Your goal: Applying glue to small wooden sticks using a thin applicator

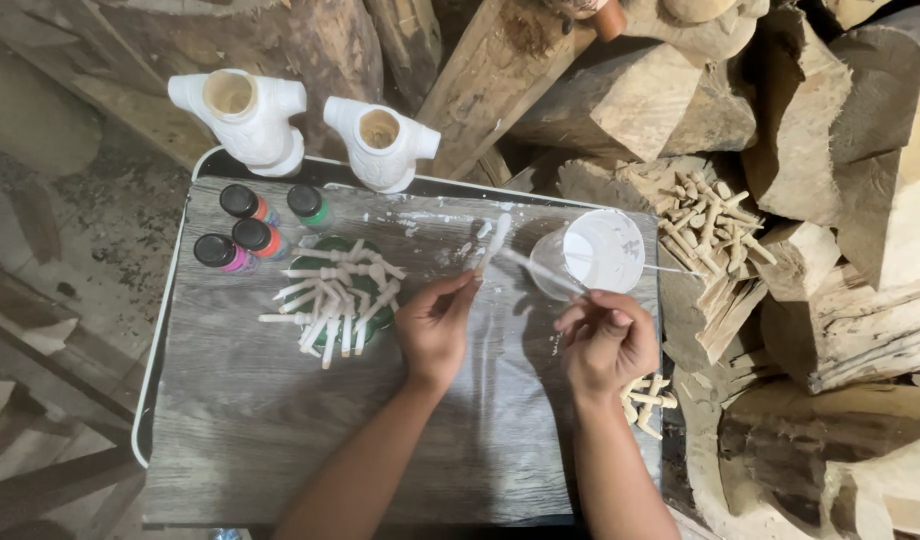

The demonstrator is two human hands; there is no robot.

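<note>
**Peg in your left hand, brush in your right, cup just above**

Your left hand (435, 325) sits at the centre of the frame, fingers pinched together on a small white peg (492, 242). The peg's long axis runs up and slightly right from your fingertips, its free end pointing toward the upper middle of the bench (240, 440). Your right hand (608, 340) lies to the right of it, closed on a thin brush (540, 268) whose shaft slants up and left, so its tip comes close beside the peg. The cup (598, 250) of white paint stands tilted just above your right hand, nearer to that hand than to the left. Painted pegs (335, 300) lie fanned over a green dish to the left, beside four small bottles (255, 225). Bare pegs (705, 225) are piled on the logs at the right.
</note>
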